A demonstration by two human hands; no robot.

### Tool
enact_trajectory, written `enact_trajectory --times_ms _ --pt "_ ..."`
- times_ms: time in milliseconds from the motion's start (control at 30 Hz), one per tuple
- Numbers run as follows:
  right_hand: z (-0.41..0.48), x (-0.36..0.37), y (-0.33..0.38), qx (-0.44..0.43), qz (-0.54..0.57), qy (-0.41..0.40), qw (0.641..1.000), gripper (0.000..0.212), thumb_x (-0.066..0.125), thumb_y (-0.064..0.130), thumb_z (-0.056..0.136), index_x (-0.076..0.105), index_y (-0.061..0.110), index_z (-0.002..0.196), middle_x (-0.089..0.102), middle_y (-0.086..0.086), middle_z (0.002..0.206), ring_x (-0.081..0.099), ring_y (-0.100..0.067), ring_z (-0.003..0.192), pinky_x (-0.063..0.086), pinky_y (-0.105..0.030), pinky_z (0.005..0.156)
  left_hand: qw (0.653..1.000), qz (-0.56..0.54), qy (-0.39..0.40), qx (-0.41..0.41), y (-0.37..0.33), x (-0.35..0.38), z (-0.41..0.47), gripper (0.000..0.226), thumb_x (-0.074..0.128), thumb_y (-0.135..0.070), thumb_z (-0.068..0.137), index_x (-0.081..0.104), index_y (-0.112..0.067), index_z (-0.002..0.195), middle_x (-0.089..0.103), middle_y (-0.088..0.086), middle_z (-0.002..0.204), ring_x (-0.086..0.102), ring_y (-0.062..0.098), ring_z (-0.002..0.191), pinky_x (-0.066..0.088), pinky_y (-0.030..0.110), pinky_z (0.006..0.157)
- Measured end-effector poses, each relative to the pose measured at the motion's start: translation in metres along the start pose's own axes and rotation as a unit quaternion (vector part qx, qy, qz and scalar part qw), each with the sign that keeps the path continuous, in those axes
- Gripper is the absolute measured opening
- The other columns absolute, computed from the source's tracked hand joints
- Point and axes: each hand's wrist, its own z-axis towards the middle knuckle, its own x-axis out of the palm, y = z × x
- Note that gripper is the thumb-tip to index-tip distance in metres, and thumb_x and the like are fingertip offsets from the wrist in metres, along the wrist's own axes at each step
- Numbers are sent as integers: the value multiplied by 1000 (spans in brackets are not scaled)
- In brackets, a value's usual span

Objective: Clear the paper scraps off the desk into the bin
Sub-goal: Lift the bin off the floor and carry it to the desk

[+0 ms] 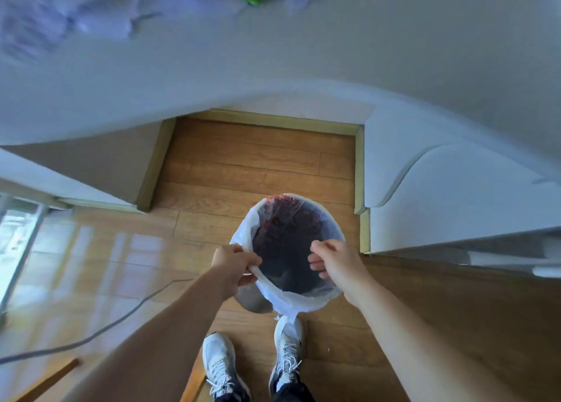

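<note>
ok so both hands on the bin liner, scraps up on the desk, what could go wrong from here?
1. The left hand pinches only the thin white liner at the bin rim; it may tear or slip off.
2. The paper scraps sit far back on the desk, so swept scraps could miss the bin.
3. A cable runs across the floor by the feet, a possible trip hazard.

**A room in a home, with a desk built into white furniture**

Warm wood-plank flooring is running under a white desk with a knee recess trimmed by a wooden skirting board. White cabinet fronts are flanking the recess. Daylight is glaring off the floor from a glazed door at the left. A small round bin lined with a shopping bag is standing on the floor, and a grey cable is trailing across the boards.
</note>
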Motion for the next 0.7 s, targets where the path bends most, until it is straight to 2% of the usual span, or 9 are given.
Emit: enact_trajectory --times_ms 133,267,333,467,600,700 --pt "-61 13 62 -33 -24 30 999 26 51 33 94 67 12 94 74 -4 89 70 -18 82 56 -31 73 998 -50 -40 8 -14 -49 -70 20 73 8 69 56 1 77 55 15 70 58 27 59 54 29 43" --pt "-118 34 118 -67 -33 61 995 28 52 27 95 68 4 97 71 -5 82 63 -13 68 48 -24 59 989 -126 -81 12 -14 -99 -127 22 71 9 67 52 -2 70 55 15 72 58 26 58 51 28 42" --pt "-144 45 146 -89 -47 79 992 27 53 26 94 68 4 95 70 -5 81 62 -13 67 47 -24 58 981 -167 -96 8 -11 -121 -154 25 70 9 68 49 -4 66 52 14 69 57 27 56 52 29 41" --pt "-187 71 202 -137 -81 117 980 25 52 23 95 67 3 95 68 -7 80 59 -14 64 44 -22 54 963 -241 -119 1 -9 -166 -196 22 69 9 70 49 -1 69 52 17 71 57 31 55 54 33 43" --pt "-220 100 249 -187 -120 129 966 22 52 24 96 64 9 85 67 -4 75 58 -11 60 43 -19 49 951 -276 -143 1 -11 -206 -218 18 69 8 72 52 2 69 48 16 68 56 34 56 49 28 40" --pt "-234 121 279 -215 -150 138 955 21 52 20 96 59 10 78 64 -8 74 54 -12 59 42 -13 46 940 -307 -145 9 -17 -235 -220 22 66 10 74 48 0 68 39 12 64 46 28 44 40 22 34"
